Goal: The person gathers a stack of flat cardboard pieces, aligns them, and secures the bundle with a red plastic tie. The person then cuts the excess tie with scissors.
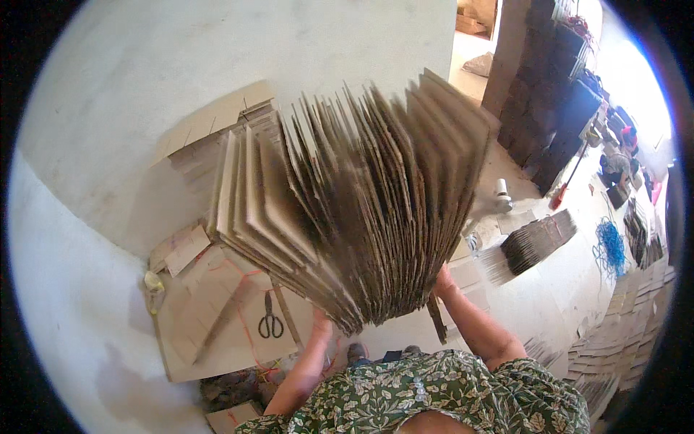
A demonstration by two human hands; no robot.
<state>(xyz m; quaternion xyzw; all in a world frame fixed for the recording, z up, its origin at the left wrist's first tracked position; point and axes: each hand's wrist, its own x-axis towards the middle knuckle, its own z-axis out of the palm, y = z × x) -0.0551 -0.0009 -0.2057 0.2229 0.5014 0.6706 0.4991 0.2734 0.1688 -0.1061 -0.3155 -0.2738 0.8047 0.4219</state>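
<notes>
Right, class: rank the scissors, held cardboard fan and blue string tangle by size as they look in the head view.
1. Held cardboard fan, nearest the camera
2. Blue string tangle
3. Scissors, somewhat smaller

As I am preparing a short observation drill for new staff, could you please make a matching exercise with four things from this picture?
Column one
1. Scissors
2. Fanned cardboard sheets
3. Tangled string
4. Patterned shirt

Column two
A. Blue, lying on the floor at the right
B. Green with pale leaf shapes
C. Dark-handled, lying on the flat cardboard at the left
D. Held between the left hand and the right hand

Right pairs: 1-C, 2-D, 3-A, 4-B.
</notes>
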